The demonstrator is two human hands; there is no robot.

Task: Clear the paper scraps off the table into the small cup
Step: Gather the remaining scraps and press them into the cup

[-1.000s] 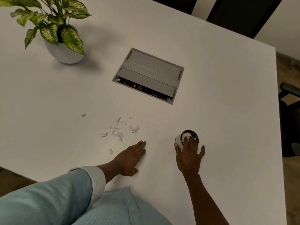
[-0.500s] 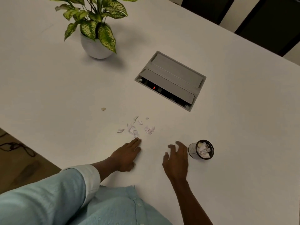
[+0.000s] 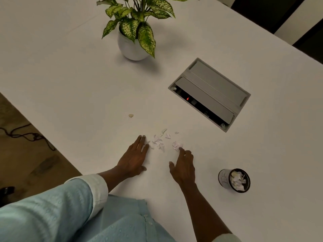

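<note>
1. White table [image 3: 70, 84] fills nearly the whole view. A dim brown floor [image 3: 21, 154] shows at 9 o'clock, with a dark cable [image 3: 26, 135] lying on it.
2. At 7 o'clock is the person's light-blue sleeve [image 3: 52, 206], its white cuff turned back on the left forearm.
3. A potted plant [image 3: 136, 20] with spotted green leaves stands upright in a round white pot [image 3: 129, 48] at 12 o'clock.
4. A grey socket box [image 3: 211, 93] is sunk into the table at 2 o'clock from the centre. Its lid is half raised and a small red light [image 3: 187, 98] glows inside.
5. The left hand [image 3: 134, 158] lies flat on the table just below the centre. Its fingers are straight and pressed close together, and their tips touch the 9 o'clock edge of the scraps.
6. The right hand [image 3: 184, 165] is just beside it, at 3 o'clock from the left hand. Its fingers are loosely bent and the thumb is held out apart. One fingertip touches the scraps at their 4 o'clock edge; it pinches nothing.
7. The small cup [image 3: 223, 178], with a dark rim, stands at 4 o'clock, well apart from both hands. White pieces of paper [image 3: 237, 179] already lie inside.
8. The paper scraps [image 3: 160, 142] lie loose on the table in a small heap between the two sets of fingertips, at 10 o'clock from the cup.
9. One tiny beige bit [image 3: 131, 115] lies alone at 10 o'clock from the heap.
</note>
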